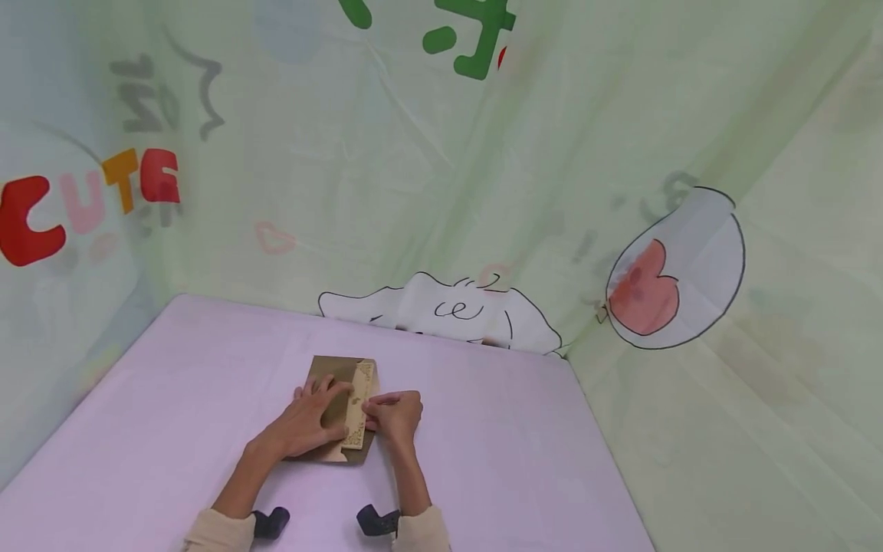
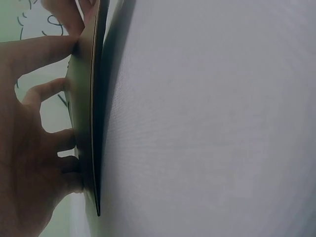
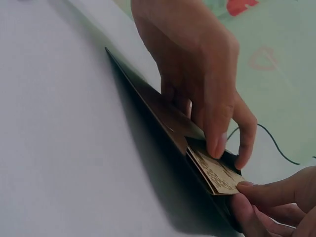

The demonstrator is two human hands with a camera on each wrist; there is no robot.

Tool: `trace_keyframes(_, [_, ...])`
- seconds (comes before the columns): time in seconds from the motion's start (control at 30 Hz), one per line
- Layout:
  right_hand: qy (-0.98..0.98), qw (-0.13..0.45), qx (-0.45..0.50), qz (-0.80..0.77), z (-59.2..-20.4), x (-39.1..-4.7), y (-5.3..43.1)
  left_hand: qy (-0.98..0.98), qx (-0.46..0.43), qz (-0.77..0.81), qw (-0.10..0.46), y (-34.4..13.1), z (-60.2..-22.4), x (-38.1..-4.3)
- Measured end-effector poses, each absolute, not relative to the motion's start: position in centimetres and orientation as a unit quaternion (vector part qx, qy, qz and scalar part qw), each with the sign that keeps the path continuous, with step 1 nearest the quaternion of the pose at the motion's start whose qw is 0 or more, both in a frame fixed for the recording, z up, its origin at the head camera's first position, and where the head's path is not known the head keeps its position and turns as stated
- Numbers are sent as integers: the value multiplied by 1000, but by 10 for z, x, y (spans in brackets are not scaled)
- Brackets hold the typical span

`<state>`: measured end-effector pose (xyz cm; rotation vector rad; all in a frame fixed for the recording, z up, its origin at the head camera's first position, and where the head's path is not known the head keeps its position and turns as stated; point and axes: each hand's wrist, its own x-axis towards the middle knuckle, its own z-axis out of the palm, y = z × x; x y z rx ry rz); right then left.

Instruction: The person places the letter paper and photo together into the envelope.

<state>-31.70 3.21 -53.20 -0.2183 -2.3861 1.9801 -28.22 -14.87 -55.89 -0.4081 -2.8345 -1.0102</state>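
A brown-gold envelope (image 1: pixel 334 365) lies on the table in the head view, with a cream card (image 1: pixel 356 414) bearing ornate corner patterns along its right side. My left hand (image 1: pixel 303 422) has its fingers spread and presses on the envelope and the card's left edge. My right hand (image 1: pixel 396 418) pinches the card's right edge between thumb and fingers. From the right wrist view, the card (image 3: pixel 219 177) sits in layers over the envelope (image 3: pixel 163 116). In the left wrist view the envelope (image 2: pixel 83 113) appears edge-on, fingertips touching its face.
The table (image 1: pixel 497 452) has a pale pinkish-white cover. Behind it hangs a light green cloth (image 1: pixel 310 153) with printed drawings and letters. Black wrist-worn devices (image 1: pixel 272 524) sit near both cuffs.
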Motion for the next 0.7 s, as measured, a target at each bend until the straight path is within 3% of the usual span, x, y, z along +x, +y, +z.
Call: trace_keyframes(0.7, [-803, 15, -28, 595, -535, -309, 10, -928, -145, -340, 53, -147, -561, -274])
